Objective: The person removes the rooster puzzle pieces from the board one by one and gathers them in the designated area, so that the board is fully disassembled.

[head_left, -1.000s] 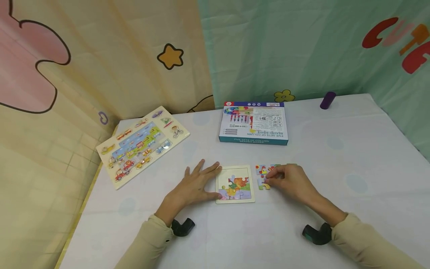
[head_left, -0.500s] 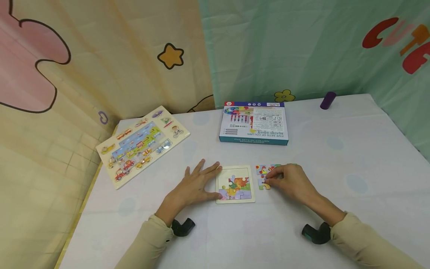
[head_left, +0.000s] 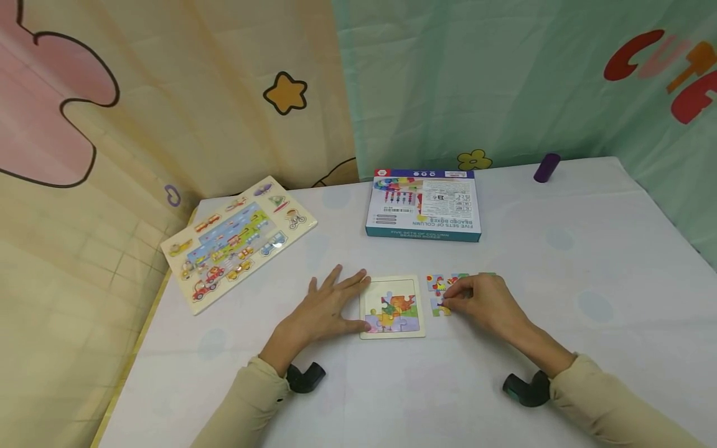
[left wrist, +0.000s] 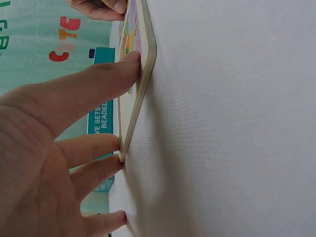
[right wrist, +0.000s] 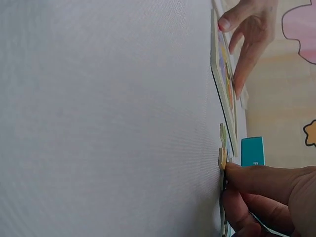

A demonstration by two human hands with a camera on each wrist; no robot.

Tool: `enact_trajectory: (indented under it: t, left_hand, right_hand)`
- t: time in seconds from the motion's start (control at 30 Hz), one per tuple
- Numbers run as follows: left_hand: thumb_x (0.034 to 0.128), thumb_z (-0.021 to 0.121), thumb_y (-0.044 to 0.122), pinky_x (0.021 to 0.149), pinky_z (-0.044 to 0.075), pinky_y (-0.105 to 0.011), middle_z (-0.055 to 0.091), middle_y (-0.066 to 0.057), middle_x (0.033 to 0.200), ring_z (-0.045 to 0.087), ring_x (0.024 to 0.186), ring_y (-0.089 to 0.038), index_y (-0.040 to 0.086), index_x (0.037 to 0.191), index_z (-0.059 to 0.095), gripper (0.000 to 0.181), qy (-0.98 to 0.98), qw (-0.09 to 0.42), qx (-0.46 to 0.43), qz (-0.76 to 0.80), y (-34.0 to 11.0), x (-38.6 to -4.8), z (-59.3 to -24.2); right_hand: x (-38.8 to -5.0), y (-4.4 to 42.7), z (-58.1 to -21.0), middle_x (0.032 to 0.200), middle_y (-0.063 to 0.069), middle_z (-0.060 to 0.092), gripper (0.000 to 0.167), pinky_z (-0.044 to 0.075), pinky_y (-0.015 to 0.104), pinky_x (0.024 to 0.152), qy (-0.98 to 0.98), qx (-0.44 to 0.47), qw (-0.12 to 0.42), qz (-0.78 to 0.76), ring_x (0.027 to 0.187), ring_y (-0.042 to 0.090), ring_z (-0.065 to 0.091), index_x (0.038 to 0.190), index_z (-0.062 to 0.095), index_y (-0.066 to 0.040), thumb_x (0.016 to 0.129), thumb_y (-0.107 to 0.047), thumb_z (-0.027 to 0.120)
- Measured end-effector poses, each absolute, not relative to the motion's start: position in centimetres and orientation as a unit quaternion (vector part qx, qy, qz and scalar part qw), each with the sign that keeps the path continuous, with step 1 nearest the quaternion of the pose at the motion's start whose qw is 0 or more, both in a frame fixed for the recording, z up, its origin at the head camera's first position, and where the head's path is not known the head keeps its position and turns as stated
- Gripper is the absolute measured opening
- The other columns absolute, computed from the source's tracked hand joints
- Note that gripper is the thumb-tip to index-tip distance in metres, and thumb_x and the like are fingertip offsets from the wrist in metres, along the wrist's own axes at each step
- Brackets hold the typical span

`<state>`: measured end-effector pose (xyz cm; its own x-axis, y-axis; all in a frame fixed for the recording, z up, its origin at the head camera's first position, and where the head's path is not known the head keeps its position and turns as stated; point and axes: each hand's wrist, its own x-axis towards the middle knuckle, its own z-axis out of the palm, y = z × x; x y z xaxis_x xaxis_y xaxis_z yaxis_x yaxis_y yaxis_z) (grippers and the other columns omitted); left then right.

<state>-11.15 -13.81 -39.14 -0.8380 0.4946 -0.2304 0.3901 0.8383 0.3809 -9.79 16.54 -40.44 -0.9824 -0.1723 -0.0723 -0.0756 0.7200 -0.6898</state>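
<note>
A small square puzzle tray (head_left: 421,317) lies on the white cloth, with joined colourful pieces filling its lower and right parts. My left hand (head_left: 322,311) is spread at its left side; in the left wrist view the thumb (left wrist: 98,84) rests on the tray's border and the fingertips touch its far edge and the cloth. Right of the tray lie loose puzzle pieces (head_left: 434,283). Over them, my right hand (head_left: 490,305) pinches a puzzle piece (right wrist: 223,159) between thumb and curled fingers, low by the cloth. The palm hides some of the pieces.
A beaded-boxes carton (head_left: 422,208) lies behind the tray. At the back left is a larger vehicle puzzle board (head_left: 291,233). A purple cylinder (head_left: 546,168) stands near the back right edge, before a printed curtain (head_left: 504,81).
The puzzle piece at my right fingertips has shifted very slightly. Both hands and the tray have stayed practically where they were.
</note>
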Motion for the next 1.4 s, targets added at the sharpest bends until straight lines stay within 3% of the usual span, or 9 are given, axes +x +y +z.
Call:
enact_trajectory:
  t: [0.3, 0.5, 0.63, 1.03, 1.4]
  left_hand:
    - [0.0792, 0.079, 0.049, 0.109, 0.007, -0.073, 0.027, 0.006, 0.16, 0.006, 0.149, -0.038, 0.02, 0.152, 0.039, 0.088, 0.944, 0.164, 0.235, 0.163, -13.8, -11.2, -39.2]
    - [0.0793, 0.079, 0.048, 0.109, 0.007, -0.073, 0.027, 0.006, 0.16, 0.006, 0.149, -0.037, 0.019, 0.152, 0.039, 0.088, 0.944, 0.164, 0.233, 0.163, -13.8, -11.2, -39.1]
    - [0.079, 0.079, 0.048, 0.109, 0.006, -0.073, 0.027, 0.006, 0.16, 0.006, 0.149, -0.037, 0.019, 0.152, 0.039, 0.088, 0.944, 0.167, 0.23, 0.165, -13.8, -11.1, -39.0]
    - [0.0795, 0.078, 0.05, 0.109, 0.007, -0.072, 0.026, 0.008, 0.16, 0.005, 0.15, -0.036, 0.021, 0.152, 0.039, 0.088, 0.945, 0.169, 0.228, 0.163, -13.8, -11.2, -39.1]
    - [0.0793, 0.078, 0.05, 0.109, 0.008, -0.072, 0.027, 0.008, 0.16, 0.006, 0.15, -0.036, 0.021, 0.152, 0.039, 0.088, 0.946, 0.165, 0.23, 0.16, -13.8, -11.2, -39.1]
  right_hand:
    - [-9.7, 16.8, -40.5, 0.069, -0.006, 0.059, 0.003, 0.041, 0.026, 0.062, 0.926, -0.089, 0.064, -0.363, 0.072, 0.014, 0.052, 0.085, 0.074, -0.013, 0.083, -0.013, 0.075]
    - [-9.7, 16.6, -40.0, 0.07, -0.006, 0.058, 0.004, 0.04, 0.026, 0.055, 0.928, -0.098, 0.039, -0.357, 0.065, 0.014, 0.05, 0.089, 0.074, -0.014, 0.085, -0.014, 0.074]
    - [-10.0, 15.3, -39.7, 0.072, -0.005, 0.058, 0.005, 0.04, 0.025, 0.054, 0.922, -0.121, 0.055, -0.363, 0.066, 0.014, 0.049, 0.091, 0.075, -0.012, 0.086, -0.013, 0.074]
    - [-11.3, 10.5, -39.8, 0.077, -0.007, 0.056, 0.026, 0.044, 0.025, 0.063, 0.919, -0.222, 0.099, -0.311, 0.071, 0.011, 0.051, 0.108, 0.074, -0.005, 0.084, -0.014, 0.078]
    - [-11.3, 9.4, -39.6, 0.084, -0.006, 0.063, 0.018, 0.049, 0.028, 0.071, 0.927, -0.201, 0.111, -0.297, 0.075, 0.01, 0.055, 0.1, 0.075, -0.008, 0.083, -0.012, 0.078]
